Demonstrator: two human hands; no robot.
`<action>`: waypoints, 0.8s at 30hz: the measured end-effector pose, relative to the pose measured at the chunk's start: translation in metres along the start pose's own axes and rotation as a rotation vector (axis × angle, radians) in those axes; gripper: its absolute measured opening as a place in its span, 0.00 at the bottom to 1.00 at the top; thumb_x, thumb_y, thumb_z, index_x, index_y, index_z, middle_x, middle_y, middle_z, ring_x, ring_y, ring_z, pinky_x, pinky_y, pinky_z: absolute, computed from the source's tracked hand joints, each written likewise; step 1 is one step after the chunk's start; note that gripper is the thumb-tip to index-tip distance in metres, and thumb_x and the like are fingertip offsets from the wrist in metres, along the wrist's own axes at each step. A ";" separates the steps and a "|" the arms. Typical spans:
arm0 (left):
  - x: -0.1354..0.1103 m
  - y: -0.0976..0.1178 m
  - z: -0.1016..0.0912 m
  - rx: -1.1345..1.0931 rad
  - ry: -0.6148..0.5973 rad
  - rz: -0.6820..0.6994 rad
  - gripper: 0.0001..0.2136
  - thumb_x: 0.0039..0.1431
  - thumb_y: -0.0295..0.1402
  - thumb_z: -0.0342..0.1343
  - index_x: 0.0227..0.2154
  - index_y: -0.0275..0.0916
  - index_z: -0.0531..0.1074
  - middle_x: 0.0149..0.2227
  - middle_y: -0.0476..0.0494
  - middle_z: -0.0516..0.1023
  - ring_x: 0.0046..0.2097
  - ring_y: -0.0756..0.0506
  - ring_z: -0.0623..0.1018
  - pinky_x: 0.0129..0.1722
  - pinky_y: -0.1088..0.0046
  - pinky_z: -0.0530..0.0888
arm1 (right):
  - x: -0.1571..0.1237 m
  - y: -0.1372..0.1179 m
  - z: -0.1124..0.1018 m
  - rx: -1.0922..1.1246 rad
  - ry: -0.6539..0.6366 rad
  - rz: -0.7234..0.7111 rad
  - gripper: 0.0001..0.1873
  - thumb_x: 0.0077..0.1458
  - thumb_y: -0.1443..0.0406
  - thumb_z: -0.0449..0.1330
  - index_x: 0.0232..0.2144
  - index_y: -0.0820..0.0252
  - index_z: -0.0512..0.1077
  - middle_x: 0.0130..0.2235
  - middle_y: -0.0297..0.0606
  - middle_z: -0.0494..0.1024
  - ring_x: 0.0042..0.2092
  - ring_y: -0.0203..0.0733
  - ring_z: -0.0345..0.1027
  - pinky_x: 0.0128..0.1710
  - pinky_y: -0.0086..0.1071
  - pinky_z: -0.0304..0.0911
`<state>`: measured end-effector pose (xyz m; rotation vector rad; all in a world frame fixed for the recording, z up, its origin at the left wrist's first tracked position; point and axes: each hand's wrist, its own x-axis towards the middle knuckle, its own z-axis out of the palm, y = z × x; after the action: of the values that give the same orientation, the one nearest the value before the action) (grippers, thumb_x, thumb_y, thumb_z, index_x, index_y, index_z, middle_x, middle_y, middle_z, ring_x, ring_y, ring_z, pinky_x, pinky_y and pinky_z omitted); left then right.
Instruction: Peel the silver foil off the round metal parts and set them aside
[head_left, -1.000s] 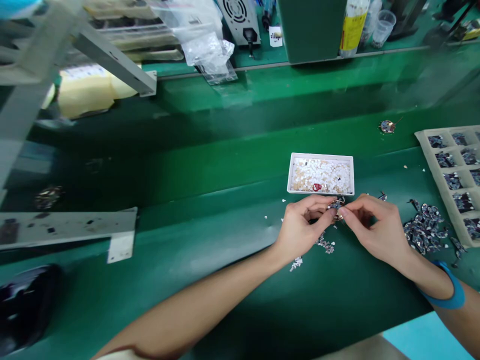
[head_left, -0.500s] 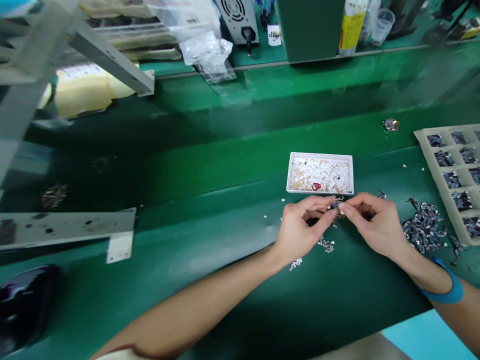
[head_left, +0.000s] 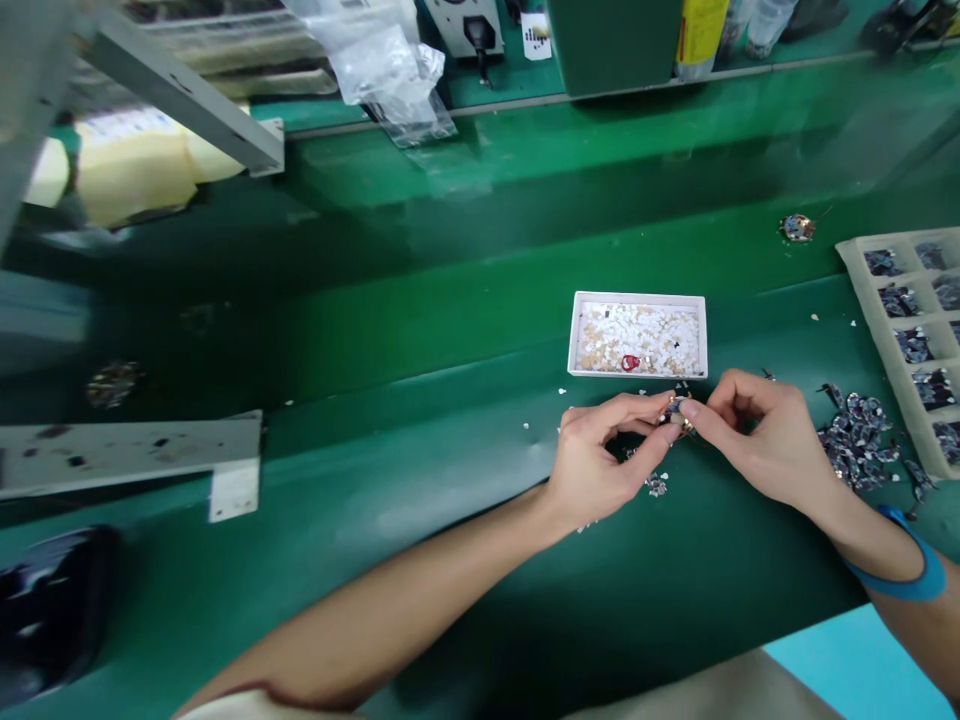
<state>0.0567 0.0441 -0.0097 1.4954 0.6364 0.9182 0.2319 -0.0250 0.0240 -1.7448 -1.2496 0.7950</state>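
Head view: both hands meet over the green bench, just in front of a shallow white tray that is filled with pale flakes and one red bit. The left hand has thumb and forefinger pressed together on a tiny dark part, with the other fingers curled loosely under. The right hand pinches the same part from the other side, so the fingertips of the two hands nearly touch. The part sits between them, held a little above the bench and just short of the tray's near rim. It is too small and blurred to make out in detail, though a glint of metal shows on it. By its size it should weigh next to nothing. It looks stiff rather than soft, and is likely delicate wherever thin metal sticks out. It would be easy to drop or flick away, so a light fingertip pinch on its edges suits it better than a squeeze across the face. A few like scraps lie on the bench below the left fingers. A heap of similar parts lies near the right wrist, apart from the hand. Beyond it is a beige grid tray with parts in its cells. A blue band circles the right forearm.
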 end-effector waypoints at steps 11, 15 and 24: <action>0.002 -0.001 -0.002 -0.173 -0.014 -0.147 0.08 0.61 0.27 0.67 0.43 0.36 0.82 0.38 0.43 0.87 0.36 0.46 0.87 0.38 0.76 0.85 | -0.001 0.005 0.005 -0.028 -0.027 -0.083 0.09 0.66 0.59 0.64 0.37 0.57 0.71 0.28 0.30 0.75 0.26 0.33 0.69 0.23 0.27 0.62; 0.003 0.000 -0.001 -0.262 0.023 -0.239 0.09 0.61 0.33 0.69 0.41 0.36 0.81 0.39 0.42 0.87 0.37 0.44 0.87 0.38 0.72 0.87 | -0.004 0.008 0.008 -0.291 0.161 -0.428 0.01 0.67 0.65 0.65 0.40 0.54 0.75 0.33 0.33 0.80 0.31 0.36 0.75 0.30 0.30 0.70; 0.008 0.000 -0.001 -0.296 0.071 -0.324 0.10 0.58 0.35 0.70 0.39 0.35 0.81 0.36 0.42 0.87 0.34 0.45 0.86 0.33 0.73 0.87 | -0.001 0.014 0.000 -0.542 0.100 -0.691 0.10 0.66 0.70 0.64 0.49 0.56 0.78 0.42 0.39 0.84 0.40 0.42 0.80 0.39 0.35 0.75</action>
<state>0.0598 0.0512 -0.0085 1.0632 0.7350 0.7777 0.2375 -0.0287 0.0121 -1.5360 -1.9543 -0.0434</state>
